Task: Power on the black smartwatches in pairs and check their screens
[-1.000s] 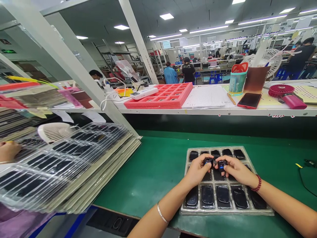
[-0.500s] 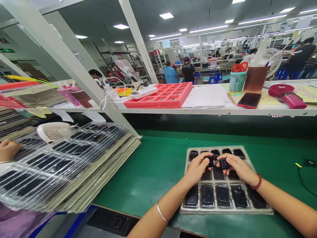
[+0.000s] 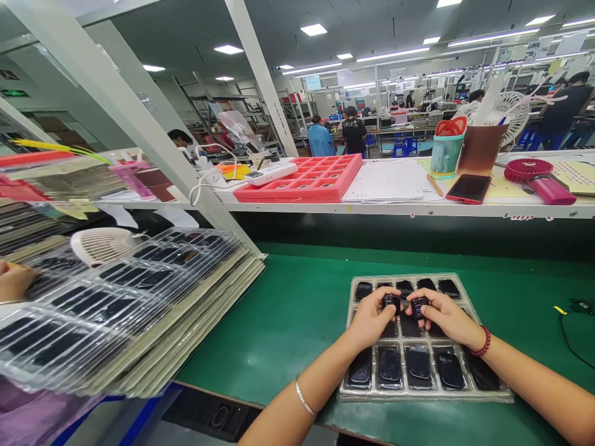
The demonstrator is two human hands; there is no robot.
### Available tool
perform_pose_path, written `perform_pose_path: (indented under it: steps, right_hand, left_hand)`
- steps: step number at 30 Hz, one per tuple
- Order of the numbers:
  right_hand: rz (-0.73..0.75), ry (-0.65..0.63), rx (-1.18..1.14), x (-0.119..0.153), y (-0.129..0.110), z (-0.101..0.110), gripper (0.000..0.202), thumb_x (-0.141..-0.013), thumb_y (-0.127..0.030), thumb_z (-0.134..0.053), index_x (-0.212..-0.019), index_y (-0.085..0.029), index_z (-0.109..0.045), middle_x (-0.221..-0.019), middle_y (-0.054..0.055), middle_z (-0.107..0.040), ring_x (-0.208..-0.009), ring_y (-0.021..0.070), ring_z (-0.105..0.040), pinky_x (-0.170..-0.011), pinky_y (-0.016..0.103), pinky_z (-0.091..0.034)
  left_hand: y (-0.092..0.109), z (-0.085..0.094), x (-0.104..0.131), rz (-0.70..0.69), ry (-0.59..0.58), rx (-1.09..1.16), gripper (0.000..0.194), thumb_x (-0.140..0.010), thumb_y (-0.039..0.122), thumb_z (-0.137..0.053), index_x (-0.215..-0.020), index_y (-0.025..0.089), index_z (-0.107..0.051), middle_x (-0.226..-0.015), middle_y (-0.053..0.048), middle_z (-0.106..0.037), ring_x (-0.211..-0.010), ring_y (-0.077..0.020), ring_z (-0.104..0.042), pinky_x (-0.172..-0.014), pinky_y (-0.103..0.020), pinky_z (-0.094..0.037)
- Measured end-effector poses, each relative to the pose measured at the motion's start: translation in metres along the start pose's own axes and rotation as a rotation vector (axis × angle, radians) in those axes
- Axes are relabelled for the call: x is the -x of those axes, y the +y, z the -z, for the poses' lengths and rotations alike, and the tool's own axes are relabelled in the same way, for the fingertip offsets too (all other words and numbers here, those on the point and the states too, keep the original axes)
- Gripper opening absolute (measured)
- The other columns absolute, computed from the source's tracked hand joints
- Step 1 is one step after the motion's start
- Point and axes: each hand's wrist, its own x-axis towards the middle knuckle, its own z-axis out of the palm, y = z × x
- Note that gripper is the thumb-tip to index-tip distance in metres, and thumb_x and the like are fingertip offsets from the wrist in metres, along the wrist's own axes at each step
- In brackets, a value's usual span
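My left hand (image 3: 372, 319) is closed on a small black smartwatch body (image 3: 391, 302), its screen showing light marks. A second black smartwatch body (image 3: 419, 307), also with marks on its screen, is pinched between the fingers of my right hand (image 3: 446, 317). The two pieces are held side by side, slightly apart. Beneath both hands lies a clear plastic tray (image 3: 409, 396) with rows of compartments. Black rounded pieces (image 3: 418, 362) sit in the front row and more in the back row. My hands hide part of the middle row.
Stacked trays (image 3: 186, 322) of black pieces lean at the left, with a white fan (image 3: 103, 246) behind them. Another person's hand (image 3: 16, 282) is at the far left. A shelf (image 3: 395, 209) above the green table (image 3: 260, 328) bears a red foam tray (image 3: 302, 179) and a phone (image 3: 468, 188).
The smartwatch body in my left hand has turned so its marked screen now faces me. My right-hand one has tilted slightly. The tray has not moved.
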Motion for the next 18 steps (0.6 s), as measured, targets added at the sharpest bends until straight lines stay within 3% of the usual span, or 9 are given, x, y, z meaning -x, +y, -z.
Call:
perform_pose_path:
  steps: [18]
  right_hand:
    - [0.0,-0.002,0.012,-0.0005,0.0027,-0.0002,0.023,-0.085,-0.028,-0.047,-0.105,-0.018,-0.051,-0.093,0.006,-0.063,-0.064,0.012,-0.058,-0.055,0.025,-0.048]
  left_hand:
    - [-0.0024,0.0,0.0,0.006,-0.007,-0.021,0.029,-0.076,0.013,-0.051,-0.105,0.015,-0.055,-0.085,-0.005,-0.062,-0.077,-0.0149,-0.059,-0.063,-0.024,-0.047]
